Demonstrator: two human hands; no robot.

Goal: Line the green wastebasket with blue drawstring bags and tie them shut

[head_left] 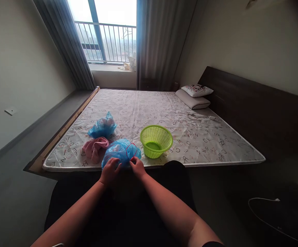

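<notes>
A filled blue plastic bag (116, 149) lies at the near edge of the mattress, with a loop of thin red cord (126, 151) around its gathered end. My right hand (138, 168) pinches the cord at the bottom of the loop. Against the near side of the bag rests my left hand (110, 170), its thumb apart from its fingers. A second blue plastic bag (102, 126), also filled, stands just behind. Crumpled pink cloth (94, 149) lies to the left, beside the nearer bag. To the right of my hands is a green plastic basket (156, 141), upright, with nothing seen inside.
The letter-printed mattress (149, 109) fills a wooden bed frame (69, 128). Two pillows (196, 91) are stacked by the dark headboard (241, 92). A white cable (203, 116) lies on the mattress, and another cord (257, 214) hangs at lower right. Curtains (161, 44) flank the window.
</notes>
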